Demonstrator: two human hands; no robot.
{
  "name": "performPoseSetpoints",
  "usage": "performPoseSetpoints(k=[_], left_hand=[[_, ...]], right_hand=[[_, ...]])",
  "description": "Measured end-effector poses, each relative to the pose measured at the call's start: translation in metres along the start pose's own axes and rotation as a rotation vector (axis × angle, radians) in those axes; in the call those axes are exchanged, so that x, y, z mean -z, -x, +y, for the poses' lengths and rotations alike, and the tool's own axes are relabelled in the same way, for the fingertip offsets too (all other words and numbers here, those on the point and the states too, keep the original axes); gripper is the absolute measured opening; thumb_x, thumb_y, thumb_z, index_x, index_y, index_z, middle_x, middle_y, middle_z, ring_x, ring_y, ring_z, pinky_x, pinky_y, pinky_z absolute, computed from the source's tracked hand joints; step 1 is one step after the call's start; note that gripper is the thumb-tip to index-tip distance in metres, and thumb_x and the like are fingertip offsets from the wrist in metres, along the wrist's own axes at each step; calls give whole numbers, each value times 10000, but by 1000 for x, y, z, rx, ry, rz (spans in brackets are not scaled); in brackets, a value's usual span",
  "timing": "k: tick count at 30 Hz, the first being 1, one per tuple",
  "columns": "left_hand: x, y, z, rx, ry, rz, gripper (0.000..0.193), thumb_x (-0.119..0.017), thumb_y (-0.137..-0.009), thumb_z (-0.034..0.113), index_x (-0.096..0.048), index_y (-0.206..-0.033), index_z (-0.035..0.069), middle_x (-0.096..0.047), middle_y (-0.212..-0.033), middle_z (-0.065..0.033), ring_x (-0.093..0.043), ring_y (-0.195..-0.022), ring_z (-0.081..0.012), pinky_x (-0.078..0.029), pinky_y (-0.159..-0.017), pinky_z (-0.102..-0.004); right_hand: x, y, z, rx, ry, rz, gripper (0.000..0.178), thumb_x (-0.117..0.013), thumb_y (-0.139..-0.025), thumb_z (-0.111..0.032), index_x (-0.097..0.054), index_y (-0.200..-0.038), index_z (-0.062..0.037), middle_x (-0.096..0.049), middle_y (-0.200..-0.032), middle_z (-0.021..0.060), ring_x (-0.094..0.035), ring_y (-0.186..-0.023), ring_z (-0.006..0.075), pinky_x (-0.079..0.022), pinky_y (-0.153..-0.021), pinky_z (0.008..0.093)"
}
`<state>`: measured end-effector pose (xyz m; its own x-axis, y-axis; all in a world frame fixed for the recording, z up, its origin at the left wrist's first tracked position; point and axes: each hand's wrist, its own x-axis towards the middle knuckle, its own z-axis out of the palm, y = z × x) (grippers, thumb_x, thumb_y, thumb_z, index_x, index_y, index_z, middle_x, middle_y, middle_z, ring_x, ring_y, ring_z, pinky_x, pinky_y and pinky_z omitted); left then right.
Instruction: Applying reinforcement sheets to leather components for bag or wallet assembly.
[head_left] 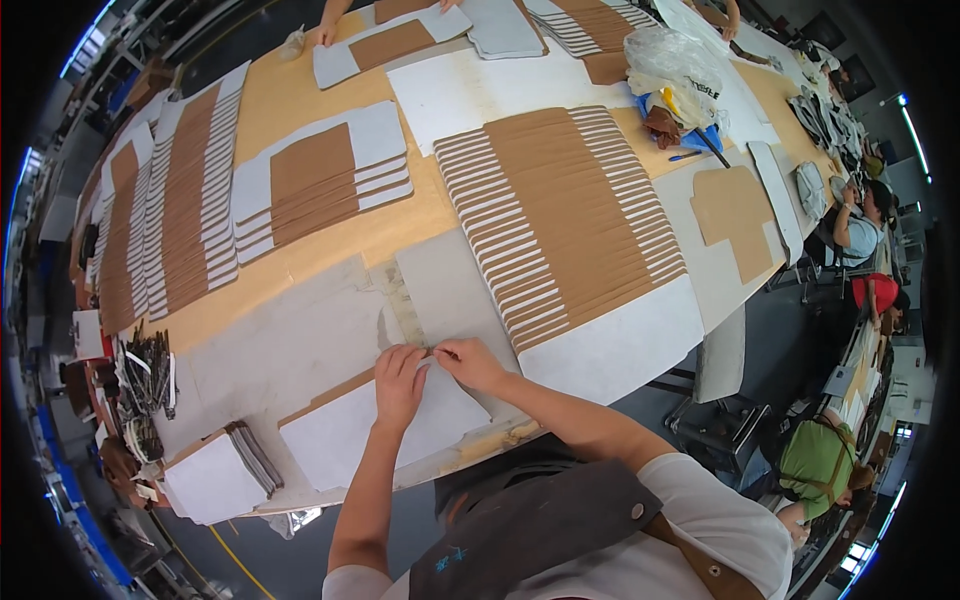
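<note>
A white panel [345, 437] with a brown strip along its far edge lies at the table's near side. Over its far edge, my left hand [400, 385] is closed, its fingers bent and pressed together on the panel. Beside it, my right hand [470, 364] makes a pinch, fingertips nearly meeting the left ones. A small dark bit shows between the two hands; what the right fingertips hold is hidden. Just right of my hands lies a long overlapping row of brown-and-white panels [570, 215], with a wide white end nearest me.
Smaller rows of panels [322, 180] lie farther left. A white stack with dark strips [215, 475] and a bundle of dark strips [147, 375] sit at the near left. A plastic bag [675, 65] stands far right. Another person's hand [325, 33] is across the table; a chair [722, 355] stands right.
</note>
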<state>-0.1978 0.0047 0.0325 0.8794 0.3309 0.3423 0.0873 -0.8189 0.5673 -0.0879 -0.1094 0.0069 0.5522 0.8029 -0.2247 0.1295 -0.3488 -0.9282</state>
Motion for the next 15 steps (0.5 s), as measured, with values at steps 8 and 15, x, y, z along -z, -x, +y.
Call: performPoseSetpoints(k=[8,15], left_hand=[[-1,8,-4,83,63,-61,290,-666,-638,0,-571,-911,26,-562,-901,-103,-514,-865,-291,-415,-746,-374],[7,-6,-11,130,215,-57,296,-672,-659,0,-579,-939,23,-555,-910,-100,-522,-842,-278,-440,-728,-350]], right_hand=[[-1,-4,4,109,73,-89,150,-591,-748,-160,-615,-753,-12,-563,-620,164,-546,-540,293,-423,-514,342],[10,-18,1,-106,-82,-185,160,-620,-752,-180,-637,-751,-21,-557,-543,89,-503,-469,140,-401,-467,279]])
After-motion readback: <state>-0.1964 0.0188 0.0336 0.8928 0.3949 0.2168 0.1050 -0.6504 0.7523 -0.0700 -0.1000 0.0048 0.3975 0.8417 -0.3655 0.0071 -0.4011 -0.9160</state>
